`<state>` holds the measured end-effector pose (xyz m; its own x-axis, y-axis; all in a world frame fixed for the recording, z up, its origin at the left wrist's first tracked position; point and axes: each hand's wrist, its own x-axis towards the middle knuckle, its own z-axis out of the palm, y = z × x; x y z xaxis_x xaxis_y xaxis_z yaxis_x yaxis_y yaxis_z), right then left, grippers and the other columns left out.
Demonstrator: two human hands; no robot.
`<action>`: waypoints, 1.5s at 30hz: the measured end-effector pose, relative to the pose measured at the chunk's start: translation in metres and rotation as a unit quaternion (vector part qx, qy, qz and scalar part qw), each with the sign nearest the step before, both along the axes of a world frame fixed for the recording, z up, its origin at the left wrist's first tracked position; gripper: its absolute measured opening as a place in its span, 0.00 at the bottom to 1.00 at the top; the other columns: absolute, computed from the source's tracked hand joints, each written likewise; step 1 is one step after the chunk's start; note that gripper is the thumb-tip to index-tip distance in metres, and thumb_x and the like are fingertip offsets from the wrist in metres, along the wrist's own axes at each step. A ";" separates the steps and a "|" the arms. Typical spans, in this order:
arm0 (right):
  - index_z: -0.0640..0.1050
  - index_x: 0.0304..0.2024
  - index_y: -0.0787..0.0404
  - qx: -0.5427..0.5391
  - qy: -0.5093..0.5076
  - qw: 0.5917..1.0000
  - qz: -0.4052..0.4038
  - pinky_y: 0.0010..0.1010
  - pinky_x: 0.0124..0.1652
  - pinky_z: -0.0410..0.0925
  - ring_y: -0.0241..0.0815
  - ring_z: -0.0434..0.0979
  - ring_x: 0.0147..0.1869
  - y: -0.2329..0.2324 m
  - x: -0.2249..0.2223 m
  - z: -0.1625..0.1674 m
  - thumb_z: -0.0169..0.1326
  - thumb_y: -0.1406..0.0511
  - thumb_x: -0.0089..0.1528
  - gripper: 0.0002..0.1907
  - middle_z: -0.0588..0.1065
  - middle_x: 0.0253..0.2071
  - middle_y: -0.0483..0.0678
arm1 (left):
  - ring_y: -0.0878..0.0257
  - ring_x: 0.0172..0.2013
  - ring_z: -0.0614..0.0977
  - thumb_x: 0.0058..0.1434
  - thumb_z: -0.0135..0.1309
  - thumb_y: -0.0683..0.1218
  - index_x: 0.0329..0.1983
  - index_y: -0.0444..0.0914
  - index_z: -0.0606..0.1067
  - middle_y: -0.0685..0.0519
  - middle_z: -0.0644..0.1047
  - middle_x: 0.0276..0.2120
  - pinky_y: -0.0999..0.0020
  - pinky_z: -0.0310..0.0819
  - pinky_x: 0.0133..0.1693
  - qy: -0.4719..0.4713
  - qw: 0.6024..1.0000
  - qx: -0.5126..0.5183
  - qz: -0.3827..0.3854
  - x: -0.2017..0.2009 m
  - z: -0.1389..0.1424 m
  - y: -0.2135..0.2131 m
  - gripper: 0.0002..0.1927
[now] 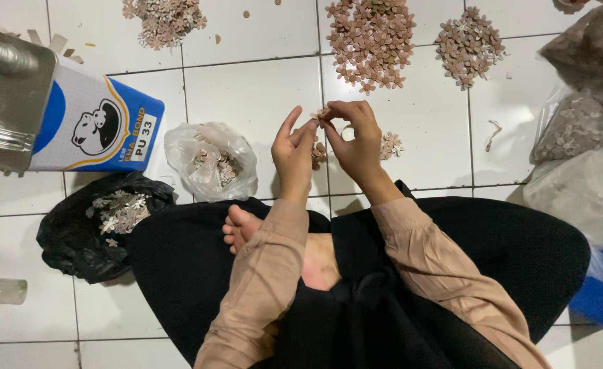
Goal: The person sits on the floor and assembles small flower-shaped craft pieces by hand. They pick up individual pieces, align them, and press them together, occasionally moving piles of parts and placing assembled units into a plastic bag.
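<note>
White tiled floor [247, 89]; left hand [293, 154], right hand [356, 140] both pinch small flower piece [322, 115].

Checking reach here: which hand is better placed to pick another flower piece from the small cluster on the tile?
Probably the right hand: the small cluster lies just beside it, while the left hand sits farther over. Both pinch one flower piece together.

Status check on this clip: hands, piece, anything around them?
Left hand and right hand both pinching one small pinkish-brown flower-shaped piece. Above white tiled floor. Small pile of similar flowers beside right hand; nothing blocking.
</note>
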<state>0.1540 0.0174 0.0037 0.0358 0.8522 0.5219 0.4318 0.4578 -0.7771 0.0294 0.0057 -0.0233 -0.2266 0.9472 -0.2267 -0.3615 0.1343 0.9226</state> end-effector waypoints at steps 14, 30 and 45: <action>0.77 0.56 0.63 -0.001 -0.030 0.999 0.022 0.25 0.37 0.72 0.44 0.79 0.50 -0.004 0.001 0.002 0.51 0.83 0.52 0.30 0.74 0.49 0.53 | 0.72 0.35 0.77 0.67 0.56 0.40 0.67 0.31 0.68 0.44 0.83 0.44 0.78 0.73 0.39 -0.039 0.999 0.007 0.006 -0.002 -0.006 0.001 0.25; 0.75 0.56 0.61 -0.009 -0.007 0.999 -0.047 0.33 0.49 0.69 0.43 0.74 0.54 0.004 0.020 -0.013 0.45 0.79 0.53 0.29 0.78 0.48 0.47 | 0.68 0.35 0.80 0.63 0.60 0.39 0.62 0.28 0.70 0.48 0.82 0.39 0.74 0.76 0.36 -0.072 0.997 0.010 0.032 -0.002 -0.005 0.001 0.24; 0.75 0.57 0.61 -0.008 -0.022 0.999 -0.034 0.34 0.46 0.69 0.45 0.74 0.51 0.005 0.019 -0.016 0.46 0.79 0.53 0.29 0.79 0.47 0.47 | 0.63 0.40 0.83 0.66 0.59 0.38 0.50 0.28 0.75 0.44 0.82 0.41 0.74 0.77 0.41 -0.051 0.998 0.004 0.024 -0.002 -0.009 0.001 0.11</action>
<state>0.1729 0.0222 -0.0125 0.0703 0.8573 0.5099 0.4958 0.4135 -0.7636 0.0270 0.0063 -0.0324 -0.2475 0.9376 -0.2443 -0.4604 0.1080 0.8811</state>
